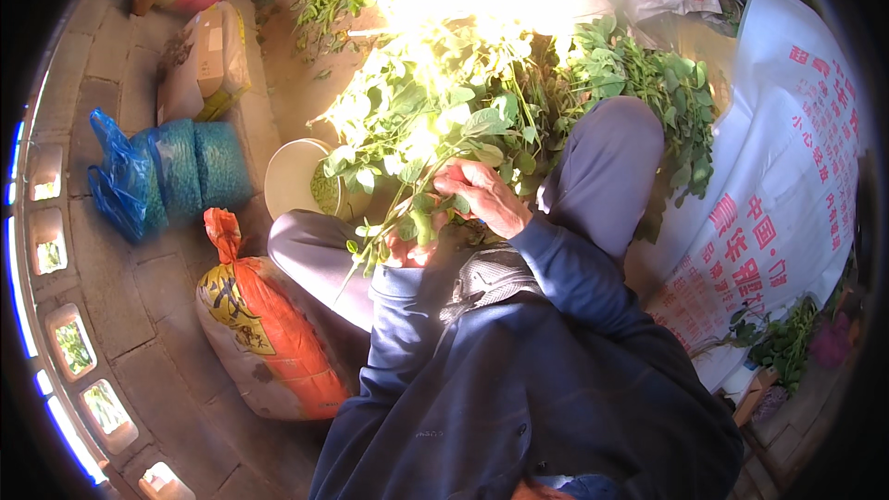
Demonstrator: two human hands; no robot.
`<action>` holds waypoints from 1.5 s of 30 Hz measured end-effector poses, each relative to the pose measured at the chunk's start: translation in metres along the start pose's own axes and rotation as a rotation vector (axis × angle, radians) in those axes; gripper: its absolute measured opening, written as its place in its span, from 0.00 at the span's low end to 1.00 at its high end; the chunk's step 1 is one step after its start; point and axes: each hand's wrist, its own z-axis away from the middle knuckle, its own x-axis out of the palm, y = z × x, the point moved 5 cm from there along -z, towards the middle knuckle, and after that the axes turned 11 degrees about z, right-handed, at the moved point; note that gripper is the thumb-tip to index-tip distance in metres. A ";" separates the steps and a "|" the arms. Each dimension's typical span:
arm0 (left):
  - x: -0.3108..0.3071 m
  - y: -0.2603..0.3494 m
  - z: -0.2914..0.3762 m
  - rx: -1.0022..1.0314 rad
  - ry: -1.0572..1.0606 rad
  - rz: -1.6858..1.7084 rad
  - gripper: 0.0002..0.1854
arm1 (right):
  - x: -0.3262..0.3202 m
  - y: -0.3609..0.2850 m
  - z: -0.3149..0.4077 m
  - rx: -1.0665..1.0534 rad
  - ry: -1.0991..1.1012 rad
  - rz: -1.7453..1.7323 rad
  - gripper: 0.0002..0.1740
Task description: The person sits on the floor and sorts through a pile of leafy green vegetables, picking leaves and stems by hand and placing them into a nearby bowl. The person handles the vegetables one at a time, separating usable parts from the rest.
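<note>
My left hand (411,244) is closed around a leafy bean plant's stems, with a plump green pod (422,226) beside its fingers. My right hand (479,193) lies just above and to the right, its thumb and fingertips pinched on the same plant's stem; leaves partly cover the fingertips. Beyond both hands spreads a large heap of leafy green bean plants (486,104), its far part washed out by glare. A pale round bucket (285,184) leans at the heap's left, near my knee, and holds green pods (324,189).
An orange and white sack (278,340) stands at left. Behind it are a blue plastic bag (125,177), a teal bundle (198,167) and a cardboard box (208,62). A white printed sheet (771,173) covers the right side. A brick wall with openings curves along the far left.
</note>
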 end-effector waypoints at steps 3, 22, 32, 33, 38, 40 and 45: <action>0.003 0.002 0.000 0.032 0.063 -0.087 0.28 | 0.000 0.003 0.001 -0.082 -0.028 -0.003 0.13; 0.046 -0.024 -0.016 0.129 0.388 -0.088 0.26 | -0.016 -0.010 0.006 -0.418 0.460 0.517 0.13; 0.025 -0.028 -0.009 0.149 0.330 0.057 0.26 | -0.018 -0.039 0.010 -0.404 0.570 0.653 0.11; 0.030 -0.028 -0.008 0.149 0.375 0.050 0.26 | -0.020 -0.037 0.010 -0.408 0.580 0.672 0.11; 0.067 -0.043 -0.003 -0.103 0.409 -0.312 0.18 | -0.028 -0.032 0.010 -0.388 0.659 0.926 0.12; 0.073 -0.028 -0.012 0.054 0.348 -0.180 0.21 | -0.026 -0.033 0.012 -0.621 0.715 0.950 0.11; 0.041 -0.008 -0.032 0.162 0.616 -0.588 0.19 | -0.025 -0.023 0.015 -0.666 0.501 0.733 0.11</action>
